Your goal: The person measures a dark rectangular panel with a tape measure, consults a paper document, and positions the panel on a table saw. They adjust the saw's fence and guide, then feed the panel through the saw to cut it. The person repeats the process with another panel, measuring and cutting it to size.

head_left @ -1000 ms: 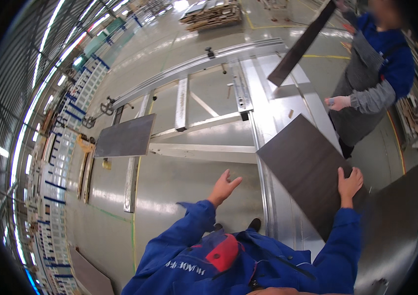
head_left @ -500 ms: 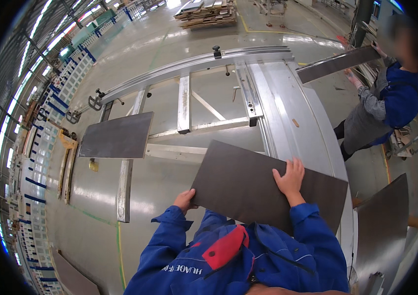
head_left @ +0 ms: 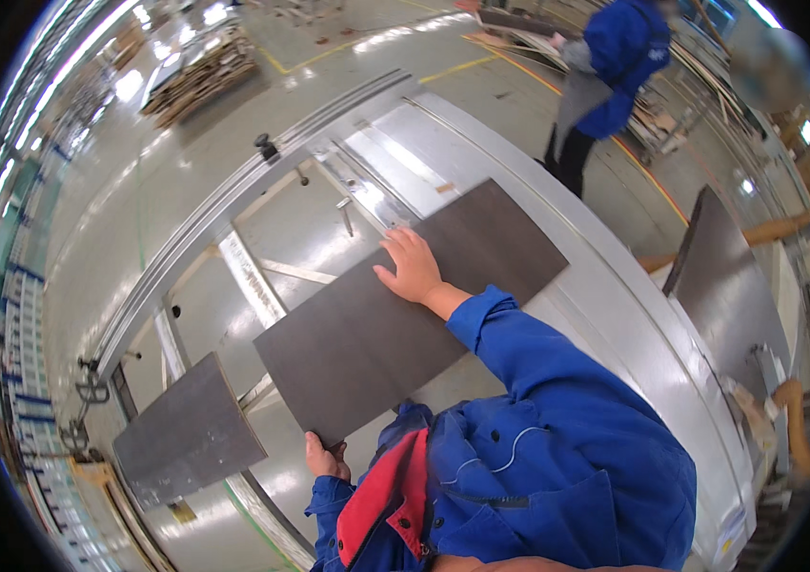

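Note:
A dark brown rectangular panel (head_left: 367, 329) lies aslant across the metal machine frame and the grey sliding table (head_left: 510, 315). My left hand (head_left: 326, 458) grips its near left corner, with some fingers hidden under the edge. On top of the panel rests my right hand (head_left: 415, 269), flat with the fingers extended; their tips reach its far edge. A second dark panel (head_left: 191, 434), specked on its surface, lies on the frame's left arms and touches neither hand.
At the right a large dark panel (head_left: 724, 267) leans upright beside the table. A co-worker in blue (head_left: 615, 67) stands beyond the table, holding a board (head_left: 519, 26). A long metal fence (head_left: 205, 200) borders the frame. Stacked boards (head_left: 200, 76) sit farther back.
The panel under my hands has turned, its right end swinging away from me onto the table. My right hand stays on it. The co-worker has moved away and turned with the board.

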### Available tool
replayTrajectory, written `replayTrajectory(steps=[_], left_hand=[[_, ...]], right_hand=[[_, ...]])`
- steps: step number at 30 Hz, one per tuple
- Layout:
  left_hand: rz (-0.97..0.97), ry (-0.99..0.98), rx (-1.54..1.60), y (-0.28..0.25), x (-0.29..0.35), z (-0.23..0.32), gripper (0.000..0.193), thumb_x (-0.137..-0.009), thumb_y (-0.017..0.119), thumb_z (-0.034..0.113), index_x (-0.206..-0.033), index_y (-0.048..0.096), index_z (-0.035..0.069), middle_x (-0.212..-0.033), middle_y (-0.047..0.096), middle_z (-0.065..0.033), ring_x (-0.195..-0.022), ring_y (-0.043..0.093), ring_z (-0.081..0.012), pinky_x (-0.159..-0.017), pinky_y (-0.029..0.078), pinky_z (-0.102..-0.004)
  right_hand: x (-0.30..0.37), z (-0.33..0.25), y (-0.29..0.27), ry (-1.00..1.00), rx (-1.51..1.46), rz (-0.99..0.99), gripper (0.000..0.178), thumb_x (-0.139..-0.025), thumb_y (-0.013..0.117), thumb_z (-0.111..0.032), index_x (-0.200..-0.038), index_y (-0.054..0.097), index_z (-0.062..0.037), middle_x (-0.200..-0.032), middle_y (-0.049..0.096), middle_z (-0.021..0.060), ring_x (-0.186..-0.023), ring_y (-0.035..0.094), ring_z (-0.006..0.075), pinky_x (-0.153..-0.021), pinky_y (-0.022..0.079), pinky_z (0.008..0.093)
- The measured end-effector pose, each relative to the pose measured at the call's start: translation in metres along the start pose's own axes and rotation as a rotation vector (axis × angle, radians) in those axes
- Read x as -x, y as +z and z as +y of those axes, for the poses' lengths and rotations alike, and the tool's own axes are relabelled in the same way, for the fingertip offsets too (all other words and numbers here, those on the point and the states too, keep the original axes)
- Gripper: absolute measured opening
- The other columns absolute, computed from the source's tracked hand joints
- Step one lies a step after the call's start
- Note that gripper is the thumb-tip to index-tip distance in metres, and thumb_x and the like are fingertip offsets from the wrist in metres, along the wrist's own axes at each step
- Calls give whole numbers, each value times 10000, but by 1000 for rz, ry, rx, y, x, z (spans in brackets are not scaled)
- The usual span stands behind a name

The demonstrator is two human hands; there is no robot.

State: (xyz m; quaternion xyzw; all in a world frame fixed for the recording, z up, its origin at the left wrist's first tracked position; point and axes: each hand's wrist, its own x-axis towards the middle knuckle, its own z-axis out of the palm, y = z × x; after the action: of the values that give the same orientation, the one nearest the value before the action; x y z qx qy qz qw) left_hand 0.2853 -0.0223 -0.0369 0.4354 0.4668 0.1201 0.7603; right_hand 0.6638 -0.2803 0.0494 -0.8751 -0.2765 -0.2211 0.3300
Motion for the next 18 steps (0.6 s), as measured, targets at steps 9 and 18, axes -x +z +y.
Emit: replayTrajectory(steps=[9,18], left_hand=[[13,-91,46,-11,-45,28,413,-1080,531,526,-1259,597,161,-1108,692,-26,-857,686,-209,-667,551,-366],[-83,1012,-1427,40,16,74,1002,-729,887,310,-1545,402,-12,-1493,499,-261,-1397,457,-451,-1190,342,-531]], right_hand=[[232,80,-151,587,464,238,558,-950,680,-366,-1354,607,13,-1430,563,270,-1359,480,473,-1167,329,589],[565,47,-317,2447,788,1095,911,-1018,404,-680,-1417,523,130,-1455,568,297,-1330,564,417,-1149,418,483]])
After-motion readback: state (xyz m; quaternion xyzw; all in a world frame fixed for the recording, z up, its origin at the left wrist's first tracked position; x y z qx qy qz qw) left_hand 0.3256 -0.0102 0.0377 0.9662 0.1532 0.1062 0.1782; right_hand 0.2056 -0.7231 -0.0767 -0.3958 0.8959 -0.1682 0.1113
